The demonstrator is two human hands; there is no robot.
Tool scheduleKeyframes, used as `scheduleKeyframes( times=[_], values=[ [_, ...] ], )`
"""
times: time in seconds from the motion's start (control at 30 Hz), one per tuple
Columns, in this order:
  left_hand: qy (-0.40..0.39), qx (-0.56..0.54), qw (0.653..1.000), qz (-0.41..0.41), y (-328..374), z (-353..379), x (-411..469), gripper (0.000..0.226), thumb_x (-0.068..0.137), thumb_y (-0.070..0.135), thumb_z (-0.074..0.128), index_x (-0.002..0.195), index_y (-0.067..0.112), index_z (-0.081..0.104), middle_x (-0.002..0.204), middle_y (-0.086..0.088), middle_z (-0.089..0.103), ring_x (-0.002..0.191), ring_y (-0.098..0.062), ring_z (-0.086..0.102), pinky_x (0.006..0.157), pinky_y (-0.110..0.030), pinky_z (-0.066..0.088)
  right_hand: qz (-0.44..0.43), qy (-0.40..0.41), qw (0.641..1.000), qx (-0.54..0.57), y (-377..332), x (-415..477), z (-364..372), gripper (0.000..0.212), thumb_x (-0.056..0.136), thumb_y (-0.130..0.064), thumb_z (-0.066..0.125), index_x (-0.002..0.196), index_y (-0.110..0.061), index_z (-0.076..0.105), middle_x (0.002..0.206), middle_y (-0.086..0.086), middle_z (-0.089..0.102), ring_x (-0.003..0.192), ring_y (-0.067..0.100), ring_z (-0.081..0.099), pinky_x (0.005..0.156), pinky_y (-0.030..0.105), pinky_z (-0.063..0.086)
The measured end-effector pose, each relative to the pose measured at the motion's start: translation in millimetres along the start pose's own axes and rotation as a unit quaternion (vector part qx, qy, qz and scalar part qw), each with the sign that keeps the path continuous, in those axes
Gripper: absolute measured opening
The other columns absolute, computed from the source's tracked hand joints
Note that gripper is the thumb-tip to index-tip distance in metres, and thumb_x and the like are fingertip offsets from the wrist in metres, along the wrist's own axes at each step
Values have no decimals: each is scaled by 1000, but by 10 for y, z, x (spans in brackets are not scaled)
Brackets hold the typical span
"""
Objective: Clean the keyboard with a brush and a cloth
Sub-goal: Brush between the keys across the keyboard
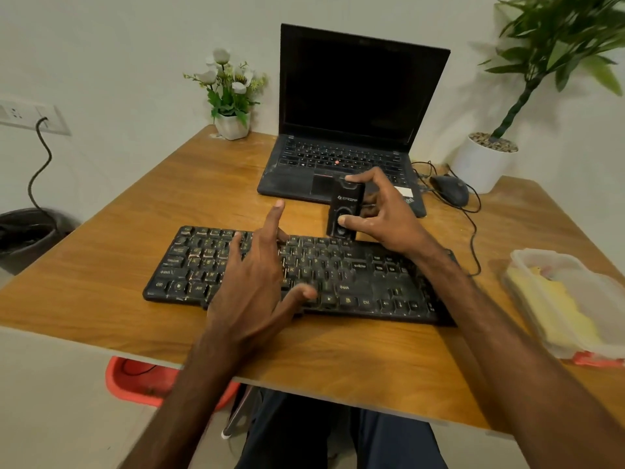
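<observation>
— Starting big: wooden counter [101, 265], with an open laptop [355, 96] at the far side, screen dark.
— And the thing to be cleaned?
— Black keyboard [355, 275], flat on the middle of the counter, just in front of the laptop; dusty and smeared across the keys.
— Any cloth about?
— Over on the right, inside a clear plastic container [602, 292]: yellow cloth [554, 309], folded, well apart from both hands.
— Hands, then.
— Left hand [257, 275] over the keyboard's left half, fingers [274, 218] straight and spread, gripping nothing; hard to tell whether pressing on the keys or only hovering. Right hand [382, 211] beyond the keyboard's far edge, fingers [351, 178] curled round a small black tool [345, 204], thumb on its front, forefinger over its top.
— The brush?
— Probably, though no bristles on show. Stands upright, lower end at or just above the top row of keys.
— So which step?
— Looks like the very start of brushing: tool in hand, dust all in place, cloth not yet reached for.
— Next move?
— Likely needs the bristles exposed first, perhaps with help from the free left hand, then the tool tipped down and drawn along the rows to work grit out of the gaps. Worth steadying the keyboard with the left palm meanwhile. Cloth wipe only after that.
</observation>
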State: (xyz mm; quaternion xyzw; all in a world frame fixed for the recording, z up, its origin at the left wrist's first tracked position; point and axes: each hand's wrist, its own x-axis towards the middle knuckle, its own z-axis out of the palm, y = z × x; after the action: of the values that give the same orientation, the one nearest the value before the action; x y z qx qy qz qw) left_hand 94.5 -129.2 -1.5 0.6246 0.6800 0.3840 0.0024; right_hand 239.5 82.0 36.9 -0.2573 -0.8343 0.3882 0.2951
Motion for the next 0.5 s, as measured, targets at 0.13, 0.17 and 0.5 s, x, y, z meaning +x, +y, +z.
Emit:
scheduleKeyframes(
  times=[0.13,0.17,0.5],
  values=[
    [-11,32,999,35,108,92,-123,105,83,90,9,159,21,-11,157,-15,38,137,-14,40,121,-65,10,-14,-23,999,35,-124,-70,147,58,77,-10,81,124,-19,47,120,-9,56,99,4,65,75,26,57],
    [-11,44,998,42,106,115,-137,104,84,89,10,159,20,-10,159,-14,34,140,-18,40,120,-65,9,-22,-31,998,40,-157,-62,223,58,77,-9,81,124,-19,48,121,-9,56,100,5,65,76,27,57],
    [-48,167,985,15,-70,74,-174,85,97,76,22,152,12,30,151,-10,44,142,-23,38,118,-61,23,14,-59,993,101,-165,-115,215,59,80,-7,79,125,-26,46,111,1,64,90,19,71,68,33,60]
  ],
)
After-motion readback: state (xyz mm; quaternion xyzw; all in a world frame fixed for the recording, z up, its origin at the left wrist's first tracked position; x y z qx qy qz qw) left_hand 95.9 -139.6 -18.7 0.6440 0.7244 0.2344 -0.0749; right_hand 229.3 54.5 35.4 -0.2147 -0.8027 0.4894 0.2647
